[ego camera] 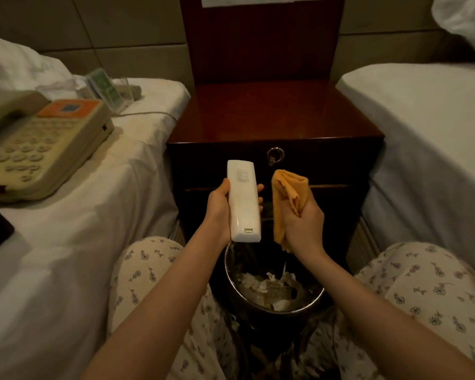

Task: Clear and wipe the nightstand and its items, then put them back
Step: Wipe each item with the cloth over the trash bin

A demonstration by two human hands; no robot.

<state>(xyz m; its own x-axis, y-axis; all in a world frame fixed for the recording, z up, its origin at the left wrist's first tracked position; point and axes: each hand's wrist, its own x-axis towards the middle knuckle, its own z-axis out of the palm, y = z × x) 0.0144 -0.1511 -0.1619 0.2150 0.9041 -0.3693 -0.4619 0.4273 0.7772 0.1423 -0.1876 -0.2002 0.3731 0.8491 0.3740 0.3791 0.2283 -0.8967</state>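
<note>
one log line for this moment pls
left hand holds white remote | right hand grips orange cloth | cloth beside remote, apart | phone on bed

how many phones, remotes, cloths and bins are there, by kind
telephone: 1, on the left bed
remote: 1, in the left hand
cloth: 1, in the right hand
bin: 1
total: 4

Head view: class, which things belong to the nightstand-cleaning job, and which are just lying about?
Job: nightstand, remote in left hand, orange cloth in right hand, telephone, card holder.
Lying about: waste bin, pillow.
</note>
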